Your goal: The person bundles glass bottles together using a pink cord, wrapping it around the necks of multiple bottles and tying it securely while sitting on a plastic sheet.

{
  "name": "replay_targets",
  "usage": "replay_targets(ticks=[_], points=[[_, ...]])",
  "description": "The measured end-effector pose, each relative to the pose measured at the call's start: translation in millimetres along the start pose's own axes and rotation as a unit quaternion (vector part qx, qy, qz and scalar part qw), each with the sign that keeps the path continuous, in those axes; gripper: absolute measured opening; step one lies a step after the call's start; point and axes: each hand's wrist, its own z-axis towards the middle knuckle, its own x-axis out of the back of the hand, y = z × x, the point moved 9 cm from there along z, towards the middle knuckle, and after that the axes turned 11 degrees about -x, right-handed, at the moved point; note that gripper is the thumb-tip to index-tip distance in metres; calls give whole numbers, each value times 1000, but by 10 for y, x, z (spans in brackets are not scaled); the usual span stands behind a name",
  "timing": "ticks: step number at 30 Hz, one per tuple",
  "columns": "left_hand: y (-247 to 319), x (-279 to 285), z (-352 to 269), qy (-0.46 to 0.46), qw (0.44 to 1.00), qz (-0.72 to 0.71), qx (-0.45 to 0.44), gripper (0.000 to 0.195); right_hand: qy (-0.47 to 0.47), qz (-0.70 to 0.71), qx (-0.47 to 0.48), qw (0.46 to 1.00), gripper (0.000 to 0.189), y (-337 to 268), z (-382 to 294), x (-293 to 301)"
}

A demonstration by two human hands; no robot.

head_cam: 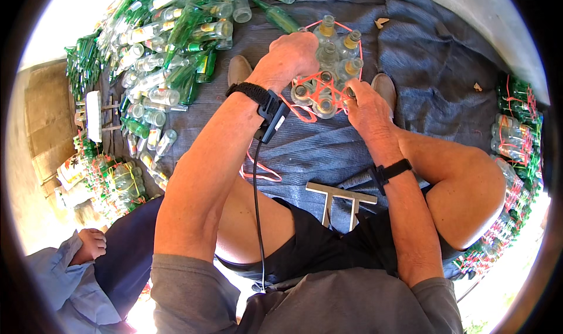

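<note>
Between my shoes stands a cluster of clear glass bottles (329, 57), upright and packed together. Pink-orange cord (361, 48) runs around the outside of the group and crosses between the nearer necks. My left hand (292, 54) is curled at the cluster's left side; its fingertips are hidden, so I cannot tell what it grips. With thumb and fingers, my right hand (369, 107) holds the neck of a bottle (350, 92) at the near right corner. A loose loop of the cord (303, 114) hangs at the near left side.
Loose green and clear bottles (162, 39) are heaped at the left. One green bottle (277, 16) lies beyond my left hand. Tied bottle bundles (512, 136) line the right edge. Dark woven sheeting (422, 39) covers the ground. A person's hand (90, 246) rests at lower left.
</note>
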Motion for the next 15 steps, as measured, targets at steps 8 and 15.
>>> replay_targets(ticks=[8,15], points=[[162,26,66,-2,998,46,-52,30,-9,-12,-14,1000,29,-38,-1,40],[335,26,115,0,991,84,-106,24,-16,-8,-24,1000,30,-15,3,11]])
